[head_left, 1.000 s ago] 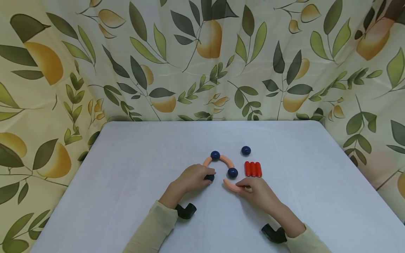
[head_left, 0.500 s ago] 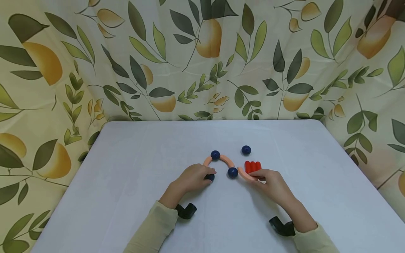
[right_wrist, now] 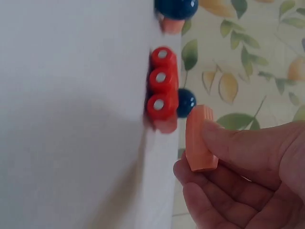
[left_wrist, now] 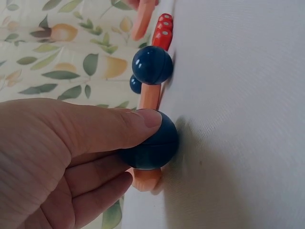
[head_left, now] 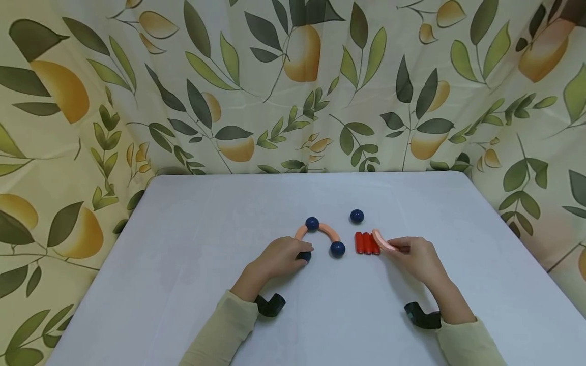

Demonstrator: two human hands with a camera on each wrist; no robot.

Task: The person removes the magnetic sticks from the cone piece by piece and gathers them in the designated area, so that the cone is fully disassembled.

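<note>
My left hand (head_left: 276, 259) pinches a dark blue ball (left_wrist: 155, 150) between thumb and fingers at the near left end of an arch. The arch lies on the table: two curved peach rods (head_left: 328, 232) meet at a blue ball (head_left: 312, 223) on top, and another blue ball (head_left: 338, 249) ends its right side. Farther right, my right hand (head_left: 418, 259) holds a loose curved peach rod (right_wrist: 199, 138) by one end, raised off the table. In the head view its free tip overlaps the rightmost of three red rods (head_left: 363, 243), which lie side by side.
A single blue ball (head_left: 357, 216) sits behind the red rods. The white table (head_left: 206, 213) reaches back to a curtain (head_left: 274, 101) printed with fruit and leaves. Black wrist-worn pieces (head_left: 271, 305) hang under both forearms.
My right hand has carried the curved peach rod rightward and slightly away, from in front of the arch to the red rods. The left hand stays on its ball.
</note>
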